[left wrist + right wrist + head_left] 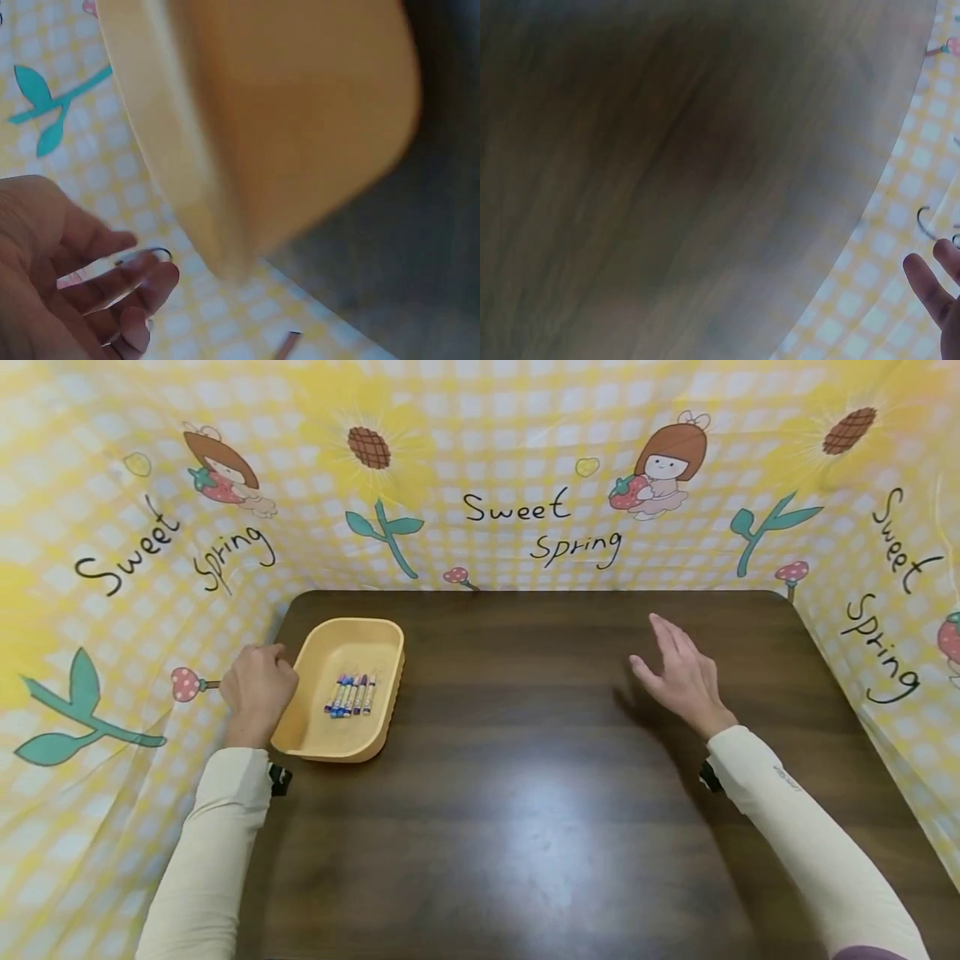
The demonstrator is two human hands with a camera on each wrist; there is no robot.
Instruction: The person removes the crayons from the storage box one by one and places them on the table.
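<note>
A yellow plastic basket (318,727) stands at the left side of the dark table. Several crayons (349,697) in pale wrappers, with blue and purple ends, lie side by side on its bottom. My left hand (258,689) is just outside the basket's left wall, its fingers loosely curled. In the left wrist view, a gap shows between that hand (97,277) and the basket (315,120), and the fingers hold nothing. Over the right part of the table hovers my right hand (678,677), fingers extended and thumb apart, holding nothing. Only some of its fingers (928,291) show in the right wrist view.
The brown wooden table (525,760) has a bright glare near its middle. A yellow checked cloth (510,460) with printed flowers, figures and lettering hangs around the back and both sides, close to the table's edges.
</note>
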